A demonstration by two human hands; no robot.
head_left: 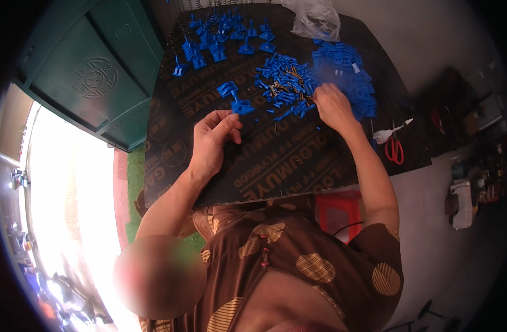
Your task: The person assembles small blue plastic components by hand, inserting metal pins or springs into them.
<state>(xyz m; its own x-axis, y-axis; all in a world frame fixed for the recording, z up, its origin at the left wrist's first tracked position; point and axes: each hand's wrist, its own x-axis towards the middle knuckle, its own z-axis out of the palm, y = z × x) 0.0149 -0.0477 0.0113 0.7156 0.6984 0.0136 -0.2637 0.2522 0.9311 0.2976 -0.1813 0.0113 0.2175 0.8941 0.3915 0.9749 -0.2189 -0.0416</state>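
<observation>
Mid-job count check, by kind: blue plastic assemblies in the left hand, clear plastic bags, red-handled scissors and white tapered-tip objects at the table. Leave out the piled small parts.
Blue plastic assembly in the left hand: 1
Clear crumpled plastic bag: 1
Red-handled metal scissors: 1
White tapered-tip object: 1
Total: 4

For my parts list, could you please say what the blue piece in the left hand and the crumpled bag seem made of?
Blue piece: probably moulded plastic, smooth-looking and evenly coloured.
Crumpled bag: likely thin plastic film, see-through with shiny creases.
</observation>
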